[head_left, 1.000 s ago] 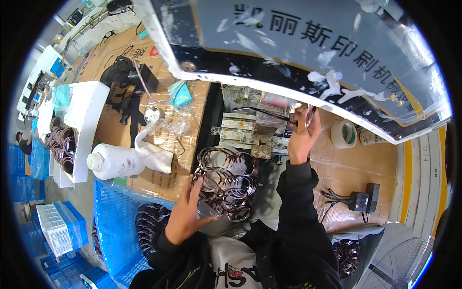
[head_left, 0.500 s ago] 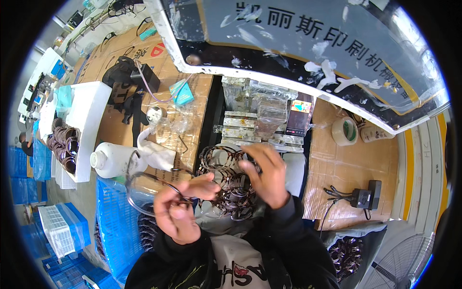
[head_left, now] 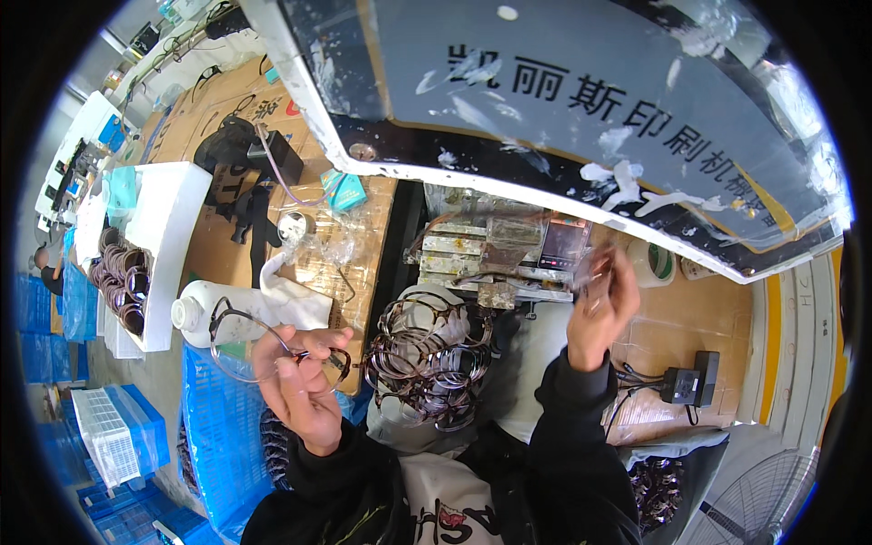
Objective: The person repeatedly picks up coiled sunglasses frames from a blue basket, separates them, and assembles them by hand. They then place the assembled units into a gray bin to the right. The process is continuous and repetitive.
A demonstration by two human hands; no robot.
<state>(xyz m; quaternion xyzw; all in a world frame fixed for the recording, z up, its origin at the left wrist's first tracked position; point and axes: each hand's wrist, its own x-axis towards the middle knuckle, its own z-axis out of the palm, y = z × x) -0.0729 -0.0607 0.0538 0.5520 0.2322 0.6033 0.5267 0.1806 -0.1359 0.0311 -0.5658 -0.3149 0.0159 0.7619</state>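
Observation:
My left hand pinches a dark eyeglass frame beside the white bottle; one rim loops out to the left of my fingers. My right hand, smeared by motion, is at the right end of the metal fixture blocks. Its fingers close on a brown eyeglass frame, whose thin temples stretch leftward over the blocks. Between my arms lies a pile of tortoiseshell eyeglass frames. A phone with a lit screen leans behind the blocks, close to my right fingers.
A large white-edged machine panel overhangs the far side. Left stand a white bottle, a crumpled cloth and a white foam box with more frames. Tape and black power adapters lie right, above a bag of frames.
My right hand has moved from above the pile to the right and away, with an eyeglass frame now across the blocks. My left hand has shifted slightly left, still holding its eyeglass frame.

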